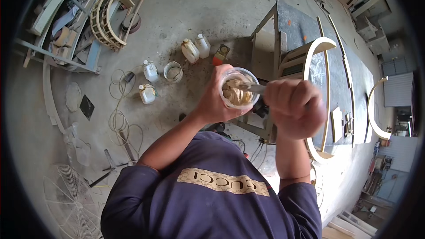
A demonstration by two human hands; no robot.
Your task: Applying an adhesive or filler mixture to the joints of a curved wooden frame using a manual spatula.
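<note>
My left hand (210,100) is wrapped round a clear plastic tub (254,77), held in front of my chest. A thick tan paste (235,94) lies inside it in uneven folds. In my right fist (294,106), smeared somewhat by motion, is a flat greyish stirring tool (256,88). Its far end dips into the paste, while the fist covers its handle, so I cannot tell its exact kind.
White plastic jugs (190,52) and an open bucket (173,72) stand on the floor ahead. To the right, a dark-topped worktable (316,77) bears curved wooden frames (306,68). A loose hose (118,124), a wire fan guard (75,199) and a loaded rack (57,57) are on the left.
</note>
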